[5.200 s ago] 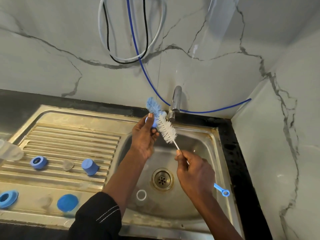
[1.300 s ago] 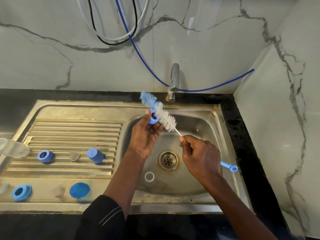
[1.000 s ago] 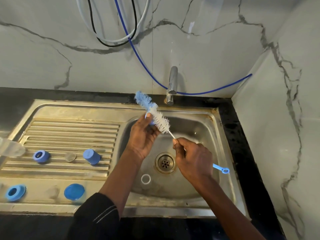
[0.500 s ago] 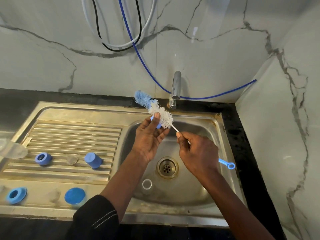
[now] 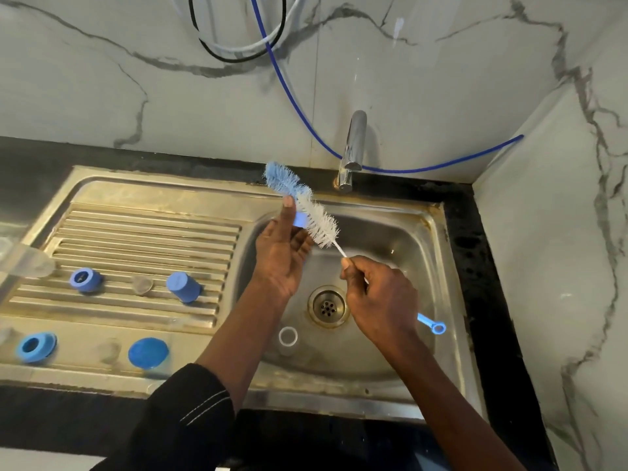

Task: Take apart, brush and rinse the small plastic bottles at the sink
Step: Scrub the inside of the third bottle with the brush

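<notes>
Over the sink basin [image 5: 401, 232] my left hand [image 5: 280, 256] pinches a small blue bottle ring [image 5: 301, 219] between thumb and fingers. A bottle brush [image 5: 317, 220] with white and blue bristles runs through that ring, its blue tip pointing up-left. My right hand [image 5: 379, 297] grips the brush's thin wire stem; the blue looped handle end [image 5: 433, 325] sticks out to the right. On the drainboard [image 5: 146, 232] lie a blue cap [image 5: 183, 286], a blue ring [image 5: 85, 279], a blue collar [image 5: 34, 347], a blue lid [image 5: 148, 352] and clear parts.
A chrome tap [image 5: 351, 151] stands behind the basin, no water seen running. A white ring [image 5: 288, 336] lies in the basin left of the drain [image 5: 327, 305]. A clear bottle [image 5: 23, 263] lies at the far left. Hoses hang on the marble wall, which closes the right side.
The brush slides back and forth through the blue ring while my left hand holds it; both hands stay over the basin. The camera view shifted slightly.
</notes>
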